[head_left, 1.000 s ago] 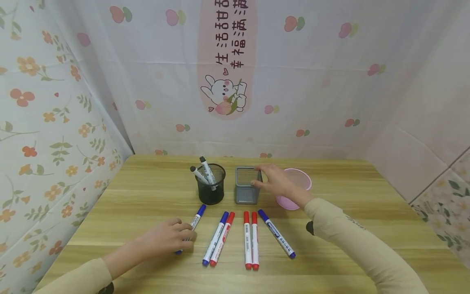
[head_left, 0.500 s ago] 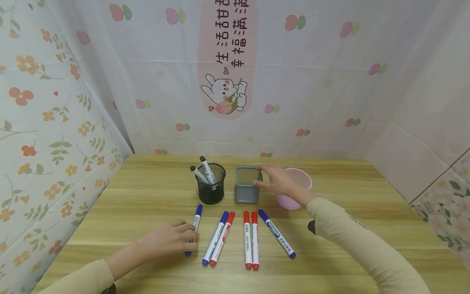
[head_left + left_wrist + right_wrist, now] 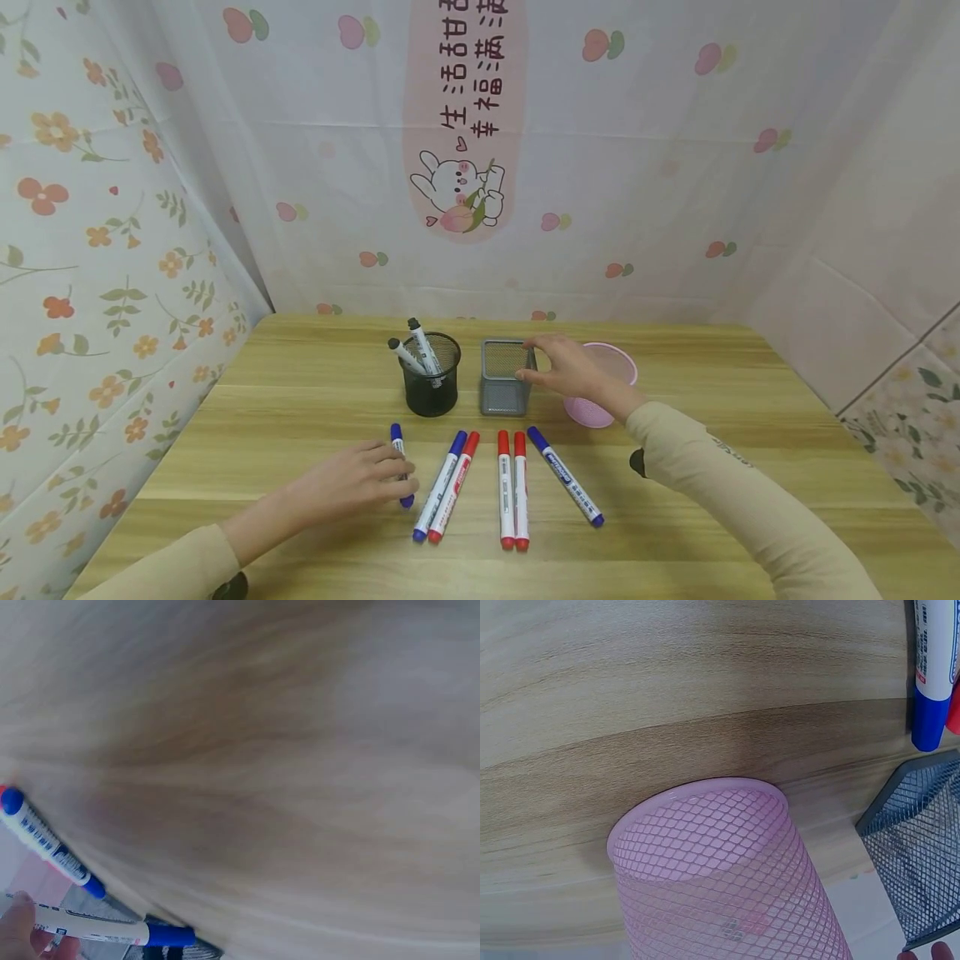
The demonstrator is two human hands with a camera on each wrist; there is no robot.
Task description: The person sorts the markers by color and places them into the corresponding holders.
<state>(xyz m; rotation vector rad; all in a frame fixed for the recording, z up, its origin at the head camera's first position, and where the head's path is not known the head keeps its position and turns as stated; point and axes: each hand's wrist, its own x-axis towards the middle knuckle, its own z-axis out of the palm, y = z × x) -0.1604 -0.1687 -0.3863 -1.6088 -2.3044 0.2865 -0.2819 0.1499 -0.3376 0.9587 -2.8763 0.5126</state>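
A blue-capped whiteboard marker (image 3: 397,442) is pinched in my left hand (image 3: 360,479), low over the front left of the table. In the left wrist view the thumb and fingertips (image 3: 19,926) grip the white barrel of this marker (image 3: 97,926), its blue end pointing right. My right hand (image 3: 566,367) holds the right side of a grey square mesh pen holder (image 3: 502,396), thumb toward the front and fingers toward the back of its rim. In the right wrist view only fingertips (image 3: 941,951) show beside this holder (image 3: 922,847).
A round black mesh pen holder (image 3: 431,396) with black-capped markers (image 3: 425,350) stands left of the grey one. A pink mesh holder (image 3: 592,414) is partly behind my right forearm. In front lie a blue marker (image 3: 438,487), red markers (image 3: 506,492) and another blue marker (image 3: 566,479).
My left hand has shifted slightly right and forward, and the blue marker in it has turned so its top points left of upright. The right hand stays at the grey holder.
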